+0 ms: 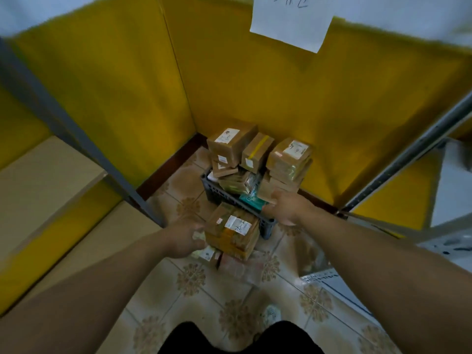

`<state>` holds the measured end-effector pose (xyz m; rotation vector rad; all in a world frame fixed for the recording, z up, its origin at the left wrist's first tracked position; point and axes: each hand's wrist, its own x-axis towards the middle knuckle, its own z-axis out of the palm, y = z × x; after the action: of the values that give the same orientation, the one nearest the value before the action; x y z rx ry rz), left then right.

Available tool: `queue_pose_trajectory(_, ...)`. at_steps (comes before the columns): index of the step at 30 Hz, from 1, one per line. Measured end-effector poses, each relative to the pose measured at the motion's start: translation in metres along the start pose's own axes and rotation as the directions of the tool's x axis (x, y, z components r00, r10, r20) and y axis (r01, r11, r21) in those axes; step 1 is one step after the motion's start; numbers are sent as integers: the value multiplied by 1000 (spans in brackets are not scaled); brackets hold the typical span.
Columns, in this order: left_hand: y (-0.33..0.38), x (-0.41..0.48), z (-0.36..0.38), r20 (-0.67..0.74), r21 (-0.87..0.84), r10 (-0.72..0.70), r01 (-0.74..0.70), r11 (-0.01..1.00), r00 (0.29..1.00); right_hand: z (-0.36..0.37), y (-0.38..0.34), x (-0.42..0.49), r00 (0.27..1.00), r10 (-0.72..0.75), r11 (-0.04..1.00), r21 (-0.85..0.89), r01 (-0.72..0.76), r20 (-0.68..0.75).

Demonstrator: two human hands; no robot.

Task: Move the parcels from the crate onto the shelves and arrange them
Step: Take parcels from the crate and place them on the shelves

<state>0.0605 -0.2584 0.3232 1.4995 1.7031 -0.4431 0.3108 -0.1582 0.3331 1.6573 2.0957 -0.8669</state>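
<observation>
Left grip [187, 238], just right of the tan shelf boards [43, 180], has its fingers curled against the left side of a labelled parcel [231, 232]; contact is evident, though blur hides the fingertips. That parcel is directly right of the left grip, above other packets [229, 263] lying on the tiled floor [194, 297]. Just beyond it stands the dark crate [217, 194], heaped with stacked parcels [255, 153]. Right grip [288, 208] reaches over the crate's right end onto a brown corner parcel [267, 191]; whether it has hold cannot be told. A metal post [408, 162] rises to its right.
</observation>
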Motion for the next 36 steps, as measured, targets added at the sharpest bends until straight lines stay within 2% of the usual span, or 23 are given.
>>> queue_pose_trajectory(6,-24,84,-24,123,50,15,-21,999,992,37,11,53,991,107,991,72,-112,78)
queue_pose_trajectory(9,-39,139,-27,160,94,33,-49,994,987,68,14,74,970,221,959,161,-235,98)
queue_pose_trajectory(12,-62,197,-23,208,145,58,-89,985,976,110,6,101,929,342,883,291,-368,140)
queue_pose_trajectory(15,-90,246,-12,230,213,50,-100,972,972,157,-7,135,883,429,759,455,-466,189)
queue_pose_trajectory(18,-112,288,10,259,223,32,-92,971,965,207,-16,175,847,487,649,561,-514,213)
queue_pose_trajectory(20,-123,318,27,257,207,20,-76,975,966,236,-10,208,839,498,626,578,-523,219)
queue_pose_trajectory(25,-148,407,70,165,32,-68,64,997,984,289,25,297,820,540,572,631,-524,191)
queue_pose_trajectory(28,-153,457,96,123,-95,-71,83,992,990,316,39,347,800,567,498,691,-523,197)
queue_pose_trajectory(31,-151,494,118,73,-267,-120,136,954,990,345,43,382,776,589,393,760,-518,225)
queue_pose_trajectory(34,-150,511,137,113,-374,-184,213,903,977,364,41,394,748,611,256,828,-498,260)
queue_pose_trajectory(36,-147,512,144,110,-474,-205,233,849,973,365,42,395,742,618,230,842,-487,260)
